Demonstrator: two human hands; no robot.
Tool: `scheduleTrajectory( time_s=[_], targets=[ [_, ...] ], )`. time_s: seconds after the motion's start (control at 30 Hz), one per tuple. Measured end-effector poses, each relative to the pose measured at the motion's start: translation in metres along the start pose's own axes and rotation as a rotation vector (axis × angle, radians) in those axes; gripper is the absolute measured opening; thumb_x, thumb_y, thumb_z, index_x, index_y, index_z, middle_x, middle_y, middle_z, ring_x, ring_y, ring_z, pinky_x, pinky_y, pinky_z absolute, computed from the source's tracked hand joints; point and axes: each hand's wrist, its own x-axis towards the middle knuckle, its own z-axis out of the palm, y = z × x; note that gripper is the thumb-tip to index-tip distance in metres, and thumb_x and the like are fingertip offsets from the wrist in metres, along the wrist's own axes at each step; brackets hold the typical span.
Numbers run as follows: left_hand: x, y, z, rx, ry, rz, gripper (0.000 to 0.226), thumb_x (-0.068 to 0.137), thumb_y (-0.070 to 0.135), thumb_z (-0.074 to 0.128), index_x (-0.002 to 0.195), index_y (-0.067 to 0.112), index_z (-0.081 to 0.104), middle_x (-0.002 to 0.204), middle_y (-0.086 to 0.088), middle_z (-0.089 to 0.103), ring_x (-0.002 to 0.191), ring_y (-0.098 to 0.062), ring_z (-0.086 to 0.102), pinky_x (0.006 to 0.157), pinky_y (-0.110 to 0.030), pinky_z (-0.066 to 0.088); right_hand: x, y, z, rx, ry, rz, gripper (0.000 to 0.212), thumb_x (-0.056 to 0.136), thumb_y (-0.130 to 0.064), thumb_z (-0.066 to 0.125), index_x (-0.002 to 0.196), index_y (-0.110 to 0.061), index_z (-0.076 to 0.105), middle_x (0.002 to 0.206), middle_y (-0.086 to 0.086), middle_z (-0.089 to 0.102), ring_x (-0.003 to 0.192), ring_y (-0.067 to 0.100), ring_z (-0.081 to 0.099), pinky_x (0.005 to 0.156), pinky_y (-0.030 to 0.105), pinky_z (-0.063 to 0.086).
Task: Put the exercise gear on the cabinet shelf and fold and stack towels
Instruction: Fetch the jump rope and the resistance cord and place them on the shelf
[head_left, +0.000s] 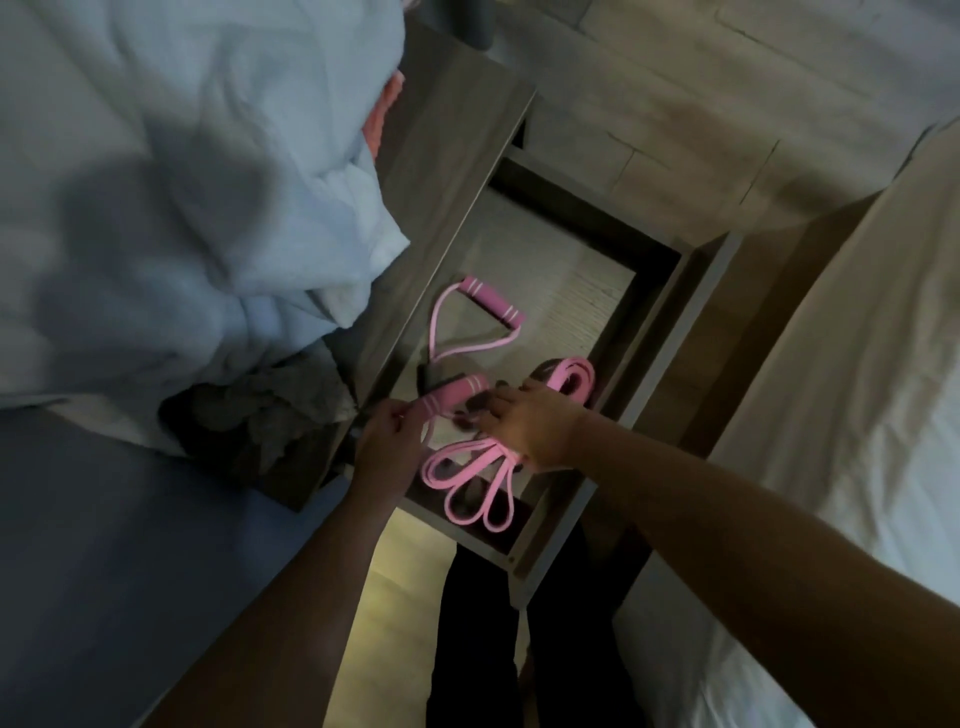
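**Gripping pink gear over the open grey compartment**

Looking straight down in dim light, the left hand (387, 441) has its fingertips pinched on the lower end of the near pink foam handle with white stripes (453, 396). Just beyond that grip, a thin pink strap loop (434, 327) runs away to a second pink foam handle (493, 302). That one lies flat on the pale base of the grey wood-grain cabinet compartment (631, 410).

The right hand (537, 431) is just beside the left, palm down, fingers spread over the gear. Whether it actually clutches anything I cannot tell, as the fingertips are blurred. From under its heel a bunch of flat pink rubber loop bands (470, 486) fans out toward the near rim. Past its knuckles a coiled pink band (574, 376) sits close to the compartment's right wall.

Out to the left of the pinching hand, a crumpled grey towel (270, 415) sits at the cabinet's corner. A rumpled pale blue duvet (182, 182) is heaped beyond it, with a scrap of coral cloth (385, 111) at its edge. To the right of the right forearm lies a white bed sheet (857, 364). A pale tiled floor (675, 104) shows beyond the cabinet, and dark trouser legs (478, 649) stand beneath both arms.
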Motion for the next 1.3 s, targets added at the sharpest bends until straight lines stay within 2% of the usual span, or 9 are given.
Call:
scheduleTrajectory(
  time_s=[0.27,0.47,0.53,0.7,0.83,1.0,1.1,1.17,1.3],
  targets=[
    [-0.071,0.065,-0.035,0.030,-0.057,0.045,0.021,0.095,0.020,0.054,0.104,0.002,0.059,0.096,-0.018,0.062,0.087,-0.028,0.059,0.078,-0.042,0.049,-0.076,-0.013,-0.051,0.114,0.173,0.112,0.047,0.081,-0.032,0.062,0.125,-0.019,0.051,0.122,0.005,0.057,0.118,0.024,0.049,0.105,0.044,0.036],
    [-0.146,0.097,-0.062,0.060,-0.059,0.125,0.017,0.096,0.012,0.049,0.106,0.000,0.056,0.087,-0.007,0.060,0.073,-0.019,0.057,0.055,-0.020,0.048,-0.144,-0.036,-0.082,0.359,0.383,0.271,0.034,0.081,-0.034,0.066,0.108,-0.017,0.053,0.102,0.006,0.059,0.097,0.023,0.054,0.089,0.034,0.041],
    [-0.166,0.101,-0.067,0.028,-0.062,0.109,0.019,0.095,0.009,0.050,0.108,-0.004,0.055,0.096,-0.015,0.062,0.077,-0.021,0.061,0.060,-0.023,0.054,-0.160,-0.044,-0.086,0.470,0.414,0.333,0.029,0.080,-0.026,0.064,0.104,-0.016,0.052,0.096,0.006,0.059,0.089,0.023,0.055,0.081,0.032,0.044],
    [-0.204,0.102,-0.074,0.125,-0.068,0.141,0.021,0.094,0.014,0.055,0.105,-0.003,0.058,0.106,-0.023,0.063,0.098,-0.036,0.062,0.088,-0.053,0.051,-0.194,-0.049,-0.081,0.909,0.362,0.606,0.042,0.082,-0.018,0.069,0.118,-0.011,0.049,0.102,0.004,0.061,0.090,0.020,0.059,0.084,0.035,0.050],
    [-0.223,0.106,-0.072,0.235,-0.064,0.168,0.022,0.095,0.017,0.053,0.105,-0.003,0.059,0.106,-0.020,0.063,0.100,-0.035,0.061,0.088,-0.051,0.052,-0.205,-0.049,-0.066,1.198,0.449,0.815,0.030,0.089,-0.009,0.061,0.116,-0.010,0.047,0.094,0.004,0.055,0.078,0.013,0.057,0.067,0.023,0.048],
    [-0.234,0.107,-0.066,0.411,-0.080,0.238,0.027,0.098,0.022,0.051,0.108,-0.002,0.057,0.102,-0.017,0.059,0.092,-0.032,0.060,0.081,-0.043,0.054,-0.194,-0.047,-0.042,1.824,0.312,1.141,0.038,0.095,-0.020,0.055,0.125,-0.002,0.038,0.088,0.013,0.051,0.069,0.020,0.052,0.057,0.031,0.046],
    [-0.233,0.104,-0.060,0.357,-0.086,0.115,0.031,0.094,0.037,0.053,0.102,0.008,0.059,0.092,-0.006,0.059,0.087,-0.028,0.060,0.074,-0.040,0.054,-0.181,-0.045,-0.036,2.058,0.298,1.220,0.046,0.100,-0.028,0.048,0.137,-0.005,0.035,0.084,0.009,0.047,0.068,0.020,0.046,0.058,0.033,0.042],
    [-0.232,0.101,-0.057,0.418,-0.104,0.063,0.043,0.085,0.053,0.049,0.094,0.012,0.057,0.086,-0.002,0.057,0.078,-0.020,0.057,0.064,-0.032,0.049,-0.174,-0.044,-0.033,2.198,0.295,1.232,0.042,0.101,-0.029,0.047,0.131,-0.001,0.040,0.079,0.007,0.047,0.064,0.017,0.045,0.058,0.031,0.042],
    [-0.232,0.092,-0.057,0.439,-0.120,0.010,0.058,0.072,0.063,0.044,0.093,0.010,0.057,0.080,0.000,0.056,0.076,-0.024,0.057,0.065,-0.034,0.047,-0.165,-0.043,-0.035,2.363,0.294,1.117,0.020,0.101,-0.022,0.039,0.096,-0.006,0.050,0.070,0.006,0.051,0.054,0.013,0.041,0.052,0.024,0.035]
  ],
)
